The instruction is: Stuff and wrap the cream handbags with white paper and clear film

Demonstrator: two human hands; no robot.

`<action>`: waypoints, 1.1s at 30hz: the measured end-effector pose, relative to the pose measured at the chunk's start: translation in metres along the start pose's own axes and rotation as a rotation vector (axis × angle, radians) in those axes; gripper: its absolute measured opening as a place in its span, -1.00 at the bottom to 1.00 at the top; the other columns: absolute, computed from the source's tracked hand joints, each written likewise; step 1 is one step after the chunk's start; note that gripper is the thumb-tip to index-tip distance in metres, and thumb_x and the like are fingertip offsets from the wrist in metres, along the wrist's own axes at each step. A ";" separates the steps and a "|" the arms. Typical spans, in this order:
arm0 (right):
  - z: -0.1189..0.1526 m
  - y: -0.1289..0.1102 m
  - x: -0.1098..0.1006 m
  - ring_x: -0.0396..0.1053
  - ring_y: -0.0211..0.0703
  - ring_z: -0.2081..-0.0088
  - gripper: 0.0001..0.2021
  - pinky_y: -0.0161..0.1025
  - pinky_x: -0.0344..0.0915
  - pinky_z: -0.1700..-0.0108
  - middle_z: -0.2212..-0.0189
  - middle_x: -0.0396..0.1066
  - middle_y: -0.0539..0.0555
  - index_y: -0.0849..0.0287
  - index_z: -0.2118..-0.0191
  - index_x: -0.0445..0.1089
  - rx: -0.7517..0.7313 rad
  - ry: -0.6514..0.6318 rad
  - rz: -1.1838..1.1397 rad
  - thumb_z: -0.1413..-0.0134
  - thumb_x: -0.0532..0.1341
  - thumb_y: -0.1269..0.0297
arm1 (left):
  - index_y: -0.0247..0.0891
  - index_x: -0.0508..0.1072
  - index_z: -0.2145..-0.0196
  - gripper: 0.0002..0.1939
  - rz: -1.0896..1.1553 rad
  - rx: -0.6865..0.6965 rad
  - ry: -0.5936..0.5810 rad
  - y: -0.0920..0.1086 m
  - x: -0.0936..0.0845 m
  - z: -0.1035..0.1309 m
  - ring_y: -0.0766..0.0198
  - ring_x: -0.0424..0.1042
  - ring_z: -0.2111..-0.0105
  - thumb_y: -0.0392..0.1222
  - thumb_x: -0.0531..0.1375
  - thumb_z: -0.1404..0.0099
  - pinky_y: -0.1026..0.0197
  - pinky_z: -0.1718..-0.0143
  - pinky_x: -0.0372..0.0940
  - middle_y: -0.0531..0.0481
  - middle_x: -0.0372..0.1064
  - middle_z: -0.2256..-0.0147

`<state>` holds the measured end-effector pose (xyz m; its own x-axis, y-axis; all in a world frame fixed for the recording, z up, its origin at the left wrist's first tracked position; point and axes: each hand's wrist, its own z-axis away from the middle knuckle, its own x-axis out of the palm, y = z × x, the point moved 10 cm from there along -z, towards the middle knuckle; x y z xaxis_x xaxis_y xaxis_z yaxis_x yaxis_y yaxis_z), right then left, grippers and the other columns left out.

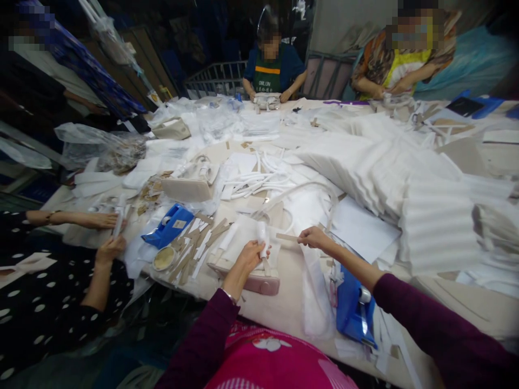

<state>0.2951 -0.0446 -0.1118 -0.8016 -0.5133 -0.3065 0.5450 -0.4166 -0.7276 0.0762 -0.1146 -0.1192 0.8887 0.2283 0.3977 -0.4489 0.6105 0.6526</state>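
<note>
A light bag (239, 251) with a pinkish bottom (263, 285) lies on the table in front of me. My left hand (252, 255) is closed round a white-wrapped part (263, 235) standing up from this bag. To the right, my right hand (314, 238) pinches the end of a narrow beige strip (287, 236), which points left toward the wrapped part. Strips in beige and white (198, 246) are heaped left of the bag, beside a round tub (164, 258) with yellowish contents.
Blue tape dispensers stand at left (168, 226) and right (356, 302). White foam sheets (433, 216) pile up at the right, white tubing (253, 181) behind the bag. A person in polka dots (52, 302) works at left; two people sit across the table.
</note>
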 end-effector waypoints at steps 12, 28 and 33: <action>-0.034 -0.017 0.082 -0.12 -0.50 0.75 -0.81 -0.42 -0.19 0.69 0.83 0.07 -0.13 0.26 0.65 0.25 0.186 -0.314 -0.126 0.22 0.27 0.35 | -0.47 0.38 0.32 -0.76 0.006 0.008 -0.084 -0.004 0.002 -0.004 0.36 0.36 0.56 -0.24 0.29 -0.11 0.30 0.54 0.26 -0.17 0.43 0.44; -0.005 -0.077 0.065 0.39 -0.25 0.39 -0.64 -0.29 0.30 0.27 0.49 0.42 -0.04 0.19 0.25 0.37 -0.395 -0.344 -0.289 0.32 0.30 0.39 | -0.32 0.22 0.27 -0.68 0.010 0.043 -0.080 0.003 0.007 0.003 0.36 0.37 0.58 -0.24 0.29 -0.09 0.29 0.54 0.27 -0.05 0.39 0.42; 0.004 -0.109 0.056 0.31 -0.27 0.48 -0.93 -0.29 0.28 0.35 0.51 0.35 -0.02 0.18 0.45 0.42 -0.686 -0.049 -0.072 0.06 0.18 0.36 | -0.31 0.23 0.26 -0.67 -0.011 0.020 -0.043 0.004 0.007 0.008 0.35 0.38 0.58 -0.22 0.28 -0.08 0.27 0.52 0.29 -0.04 0.40 0.42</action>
<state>0.1918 -0.0312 -0.0474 -0.8094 -0.5420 -0.2262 0.1991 0.1091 -0.9739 0.0794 -0.1163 -0.1087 0.8889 0.1883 0.4175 -0.4411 0.5976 0.6696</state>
